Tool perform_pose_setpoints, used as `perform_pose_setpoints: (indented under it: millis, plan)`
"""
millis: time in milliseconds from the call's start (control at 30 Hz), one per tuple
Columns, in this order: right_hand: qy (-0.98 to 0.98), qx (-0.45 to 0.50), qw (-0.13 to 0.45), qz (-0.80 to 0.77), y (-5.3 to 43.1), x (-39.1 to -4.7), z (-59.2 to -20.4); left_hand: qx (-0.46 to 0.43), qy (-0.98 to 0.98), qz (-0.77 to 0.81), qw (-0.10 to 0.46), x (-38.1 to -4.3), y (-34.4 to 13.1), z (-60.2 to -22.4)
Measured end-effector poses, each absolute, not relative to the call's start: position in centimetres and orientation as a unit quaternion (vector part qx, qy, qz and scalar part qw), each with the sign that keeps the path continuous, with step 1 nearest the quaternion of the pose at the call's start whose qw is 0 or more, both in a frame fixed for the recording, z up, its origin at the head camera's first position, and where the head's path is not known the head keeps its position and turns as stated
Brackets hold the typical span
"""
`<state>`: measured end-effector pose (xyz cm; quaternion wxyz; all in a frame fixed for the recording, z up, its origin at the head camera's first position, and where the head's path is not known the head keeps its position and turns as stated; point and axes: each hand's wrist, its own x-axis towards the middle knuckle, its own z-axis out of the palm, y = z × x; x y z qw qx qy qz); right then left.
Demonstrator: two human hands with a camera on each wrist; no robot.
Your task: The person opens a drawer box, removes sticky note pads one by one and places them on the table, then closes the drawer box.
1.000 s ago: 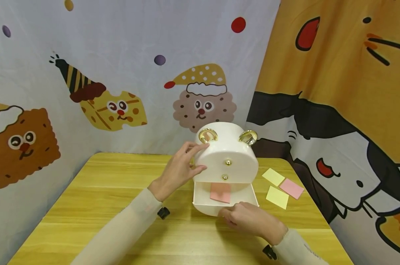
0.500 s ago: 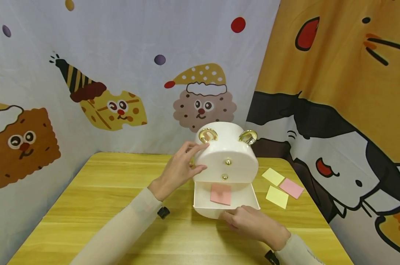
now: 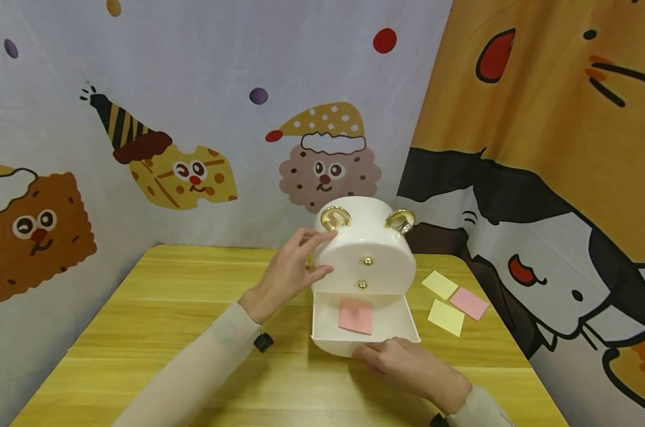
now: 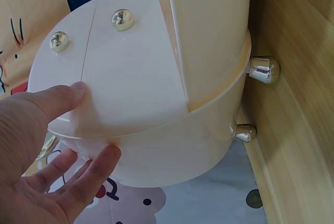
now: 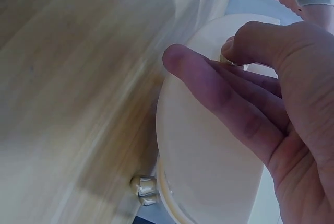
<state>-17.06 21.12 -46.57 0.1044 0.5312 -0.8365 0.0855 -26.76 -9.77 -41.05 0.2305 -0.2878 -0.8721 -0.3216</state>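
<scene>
A white rounded drawer box [image 3: 375,243] with gold ears stands on the table. Its lowest drawer [image 3: 394,314] is pulled out, and a pink sticky note [image 3: 355,316] lies inside. My left hand [image 3: 285,273] holds the box's left edge, the thumb on the front face and fingertips on the curved side, as the left wrist view shows. My right hand [image 3: 407,366] pinches the drawer's gold knob [image 5: 226,60] between thumb and fingers, low at the front. Two more gold knobs [image 4: 123,20] sit on the upper drawer fronts.
Right of the box lie two yellow sticky notes [image 3: 446,317] and one pink sticky note [image 3: 469,303]. The wooden table [image 3: 194,279] meets a printed cloth backdrop [image 3: 205,112] at its back and right. Short gold feet [image 4: 264,70] carry the box.
The lowest drawer has slid a little farther out toward me, along with my right hand on its knob. The pink note inside shows more fully. My left hand has stayed in place.
</scene>
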Motion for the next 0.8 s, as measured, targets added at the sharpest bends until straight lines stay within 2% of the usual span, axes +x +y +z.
perform_pose_setpoints:
  millis: [333, 800]
  plan:
    - [-0.819, 0.549, 0.151, 0.068, 21.2, -16.4, -46.9, -0.291, -0.868, -0.323, 0.239, -27.0, -9.8, -41.3]
    - [-0.806, 0.562, 0.172, 0.064, 21.1, -15.8, -47.3, -0.287, -0.871, -0.326, 0.231, -26.9, -9.7, -41.2]
